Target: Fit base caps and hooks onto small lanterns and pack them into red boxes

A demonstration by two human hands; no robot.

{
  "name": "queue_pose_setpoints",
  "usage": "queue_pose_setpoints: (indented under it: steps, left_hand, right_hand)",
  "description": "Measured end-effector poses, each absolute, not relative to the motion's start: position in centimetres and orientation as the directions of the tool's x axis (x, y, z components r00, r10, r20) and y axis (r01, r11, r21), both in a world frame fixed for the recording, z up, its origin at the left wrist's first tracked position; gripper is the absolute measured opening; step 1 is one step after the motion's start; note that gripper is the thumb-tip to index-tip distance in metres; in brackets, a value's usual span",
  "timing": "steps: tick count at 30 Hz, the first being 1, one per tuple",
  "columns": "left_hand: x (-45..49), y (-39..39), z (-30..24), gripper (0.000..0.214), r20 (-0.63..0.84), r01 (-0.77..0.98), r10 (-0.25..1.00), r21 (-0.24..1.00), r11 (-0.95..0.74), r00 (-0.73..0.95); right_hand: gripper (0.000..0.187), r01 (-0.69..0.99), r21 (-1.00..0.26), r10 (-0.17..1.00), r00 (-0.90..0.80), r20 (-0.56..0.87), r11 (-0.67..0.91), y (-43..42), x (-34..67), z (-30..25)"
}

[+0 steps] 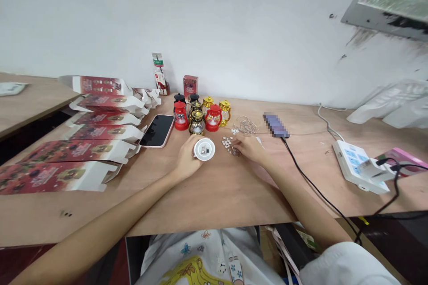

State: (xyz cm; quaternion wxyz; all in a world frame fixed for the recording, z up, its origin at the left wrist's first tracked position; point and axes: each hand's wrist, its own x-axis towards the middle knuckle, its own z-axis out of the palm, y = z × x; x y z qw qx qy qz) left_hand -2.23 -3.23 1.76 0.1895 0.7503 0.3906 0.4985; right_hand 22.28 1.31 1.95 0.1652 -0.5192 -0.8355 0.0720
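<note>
My left hand [187,156] is closed around a mini lantern [204,149], its round white base turned up towards me. Small metal and dark parts show in a recess in the middle of that base; the lantern's body is mostly hidden below. Just to the right, my right hand [246,148] reaches down with bent fingers onto a pile of small silvery discs [227,142] that look like button cells. Its fingertips are close together, and whatever is between them is hidden. Several small lanterns in red [213,118], gold [224,113] and black stand upright behind my hands.
Flattened-open red printed boxes [70,151] lie in a row on the left, beside a phone [158,131]. A heap of thin metal pieces [246,125] lies behind my right hand. Another phone [276,125], its cable, and a power strip [359,164] are on the right.
</note>
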Motion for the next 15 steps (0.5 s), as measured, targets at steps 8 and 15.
queue_pose_setpoints:
  steps: [8, 15]
  left_hand:
    - [-2.2, -3.3, 1.8, 0.029, 0.607, 0.406, 0.767, 0.659, -0.633, 0.21]
    - [-2.3, -3.3, 1.6, 0.033, 0.608, 0.43, 0.761, 0.639, -0.638, 0.227]
  right_hand:
    - [0.018, 0.844, -0.299, 0.893, -0.399, 0.206, 0.446, 0.6, 21.8, 2.1]
    - [0.009, 0.696, -0.481, 0.818, -0.278, 0.504, 0.533, -0.1, 21.0, 1.5]
